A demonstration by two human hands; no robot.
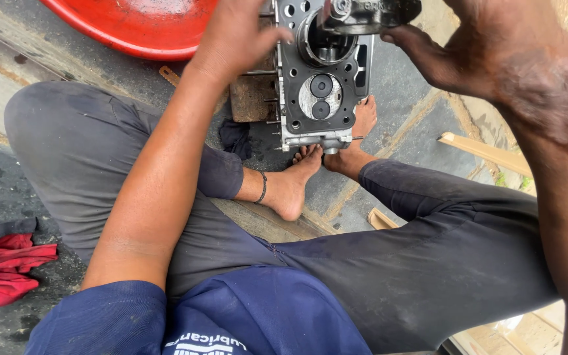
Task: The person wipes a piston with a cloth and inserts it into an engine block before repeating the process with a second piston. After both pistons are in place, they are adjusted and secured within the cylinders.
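Blue shirt (258, 315), left hand (235, 36) on cylinder head (320, 79) — right hand (468, 52) gripping metal part (369, 14)

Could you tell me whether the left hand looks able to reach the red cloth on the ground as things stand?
Probably yes. The left hand rests on the cylinder head and appears to grip nothing, and the red cloth lies on that side, beyond the left thigh, with nothing over it.

An outdoor repair spot on the ground, a mechanic's working yard.

I sit barefoot on a grimy stone-slab floor (422, 125) stained dark with oil, a metal engine cylinder head (317, 85) propped at my feet, red rags (1, 269) lying at my side, a red plastic basin (139, 26) ahead, and wood offcuts (488, 152) nearby.
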